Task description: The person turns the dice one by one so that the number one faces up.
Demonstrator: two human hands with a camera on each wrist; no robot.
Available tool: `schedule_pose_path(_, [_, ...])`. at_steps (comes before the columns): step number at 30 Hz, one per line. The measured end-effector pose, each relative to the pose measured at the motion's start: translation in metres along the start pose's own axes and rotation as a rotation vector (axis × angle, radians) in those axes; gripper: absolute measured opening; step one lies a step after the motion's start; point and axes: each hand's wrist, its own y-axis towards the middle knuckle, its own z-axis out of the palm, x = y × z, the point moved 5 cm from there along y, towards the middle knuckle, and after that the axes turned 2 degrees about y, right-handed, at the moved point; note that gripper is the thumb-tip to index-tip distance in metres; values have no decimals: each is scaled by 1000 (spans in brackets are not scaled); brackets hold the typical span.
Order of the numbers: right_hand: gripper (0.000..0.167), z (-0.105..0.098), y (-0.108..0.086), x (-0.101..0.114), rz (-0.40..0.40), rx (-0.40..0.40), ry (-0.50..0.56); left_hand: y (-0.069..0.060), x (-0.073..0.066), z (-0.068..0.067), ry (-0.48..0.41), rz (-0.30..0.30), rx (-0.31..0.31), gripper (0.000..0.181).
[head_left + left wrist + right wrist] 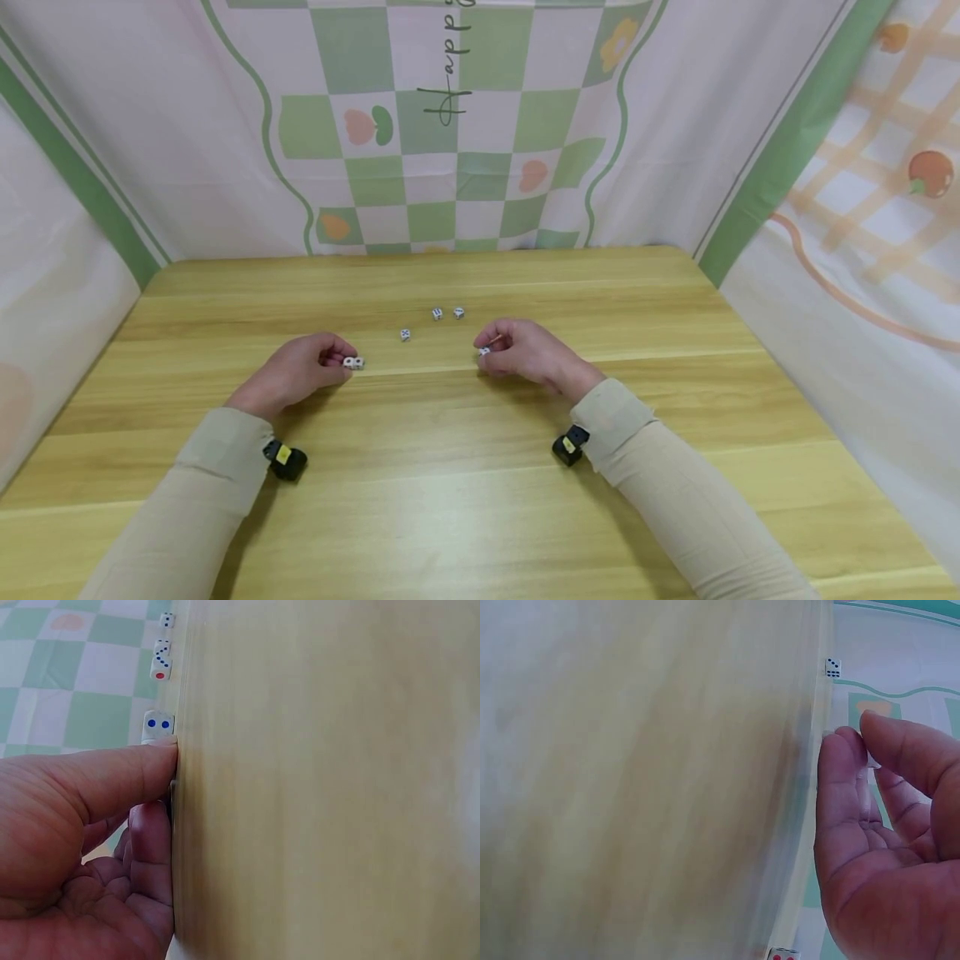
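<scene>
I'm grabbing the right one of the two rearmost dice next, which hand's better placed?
Probably the right hand: it's nearer the rear right die, though it would likely first release its pinched die. The left hand is farther away, at two adjoining dice.

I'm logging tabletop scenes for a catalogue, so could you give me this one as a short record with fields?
Left hand: grips at least one of two side-by-side dice
Right hand: pinches one die between thumb and finger
Loose dice: three; one nearer the person, two farther back, slightly apart
Dice visible in head view: six
Surface: wood-grain table
Backdrop: green-and-white checked cloth
Unclear: whether the right hand's die touches the table
</scene>
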Motion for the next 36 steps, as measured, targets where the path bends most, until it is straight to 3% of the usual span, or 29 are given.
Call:
schedule_pose_path(6, [31,-2,0,1,-23,-35,-77,0,0,0,0,4,0,23])
schedule_pose_path(14, [32,-7,-1,-3,29,-35,-38,0,1,1,-7,3,2,23])
schedule_pose_path(24, [31,-41,-4,9,30,-115,51,0,0,0,3,-12,6,26])
schedule_pose_path(36, [33,-86,-27,11,21,-191,-55,0,-2,-1,25,-1,18,27])
